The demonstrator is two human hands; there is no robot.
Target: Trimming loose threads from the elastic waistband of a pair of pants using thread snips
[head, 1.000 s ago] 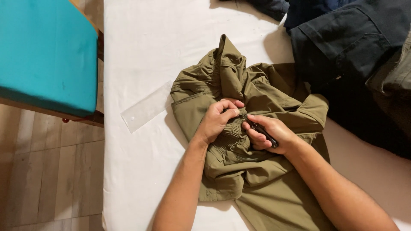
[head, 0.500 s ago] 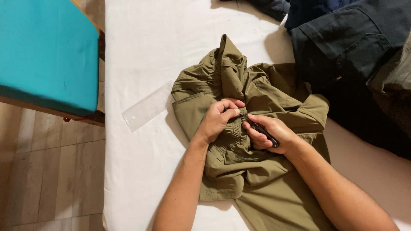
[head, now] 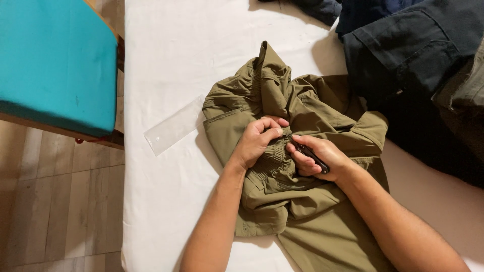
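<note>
The crumpled trousers (head: 302, 201) lie on the table (head: 166, 211), near its middle. Just left of them lies a clear plastic sleeve (head: 174, 126). Beyond the trousers, to their right, sits a heap of other garments (head: 413, 60). A cushioned chair (head: 55, 65) stands left of the table.
</note>
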